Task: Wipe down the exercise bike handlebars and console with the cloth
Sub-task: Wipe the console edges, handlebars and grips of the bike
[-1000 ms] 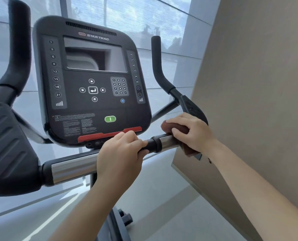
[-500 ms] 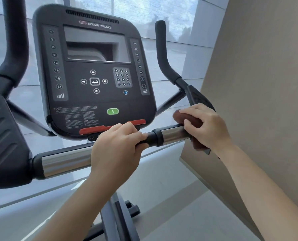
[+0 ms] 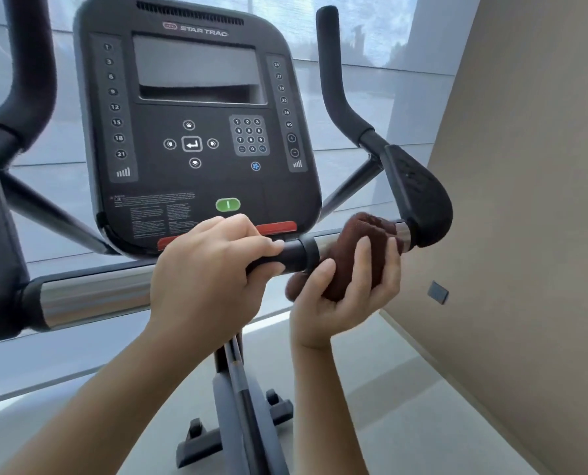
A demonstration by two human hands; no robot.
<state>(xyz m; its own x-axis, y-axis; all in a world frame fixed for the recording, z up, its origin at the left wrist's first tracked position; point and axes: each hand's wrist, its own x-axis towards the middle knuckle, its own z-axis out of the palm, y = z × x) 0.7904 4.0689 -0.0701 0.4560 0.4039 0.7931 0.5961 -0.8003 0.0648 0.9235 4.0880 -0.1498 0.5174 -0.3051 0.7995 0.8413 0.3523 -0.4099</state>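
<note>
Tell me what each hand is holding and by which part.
The left hand grips the handlebar at its black centre sleeve. The right hand, palm up, cups the bunched brown cloth from below against it.

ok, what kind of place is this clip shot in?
Probably a gym or fitness room: a Star Trac exercise bike console, its padded handlebars, and big shaded windows behind.

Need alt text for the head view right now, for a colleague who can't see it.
The right hand grips a dark brown cloth from below, wrapped round the chrome handlebar. The left hand grips the bar's black rubber sleeve beside it, under the black square console.
</note>
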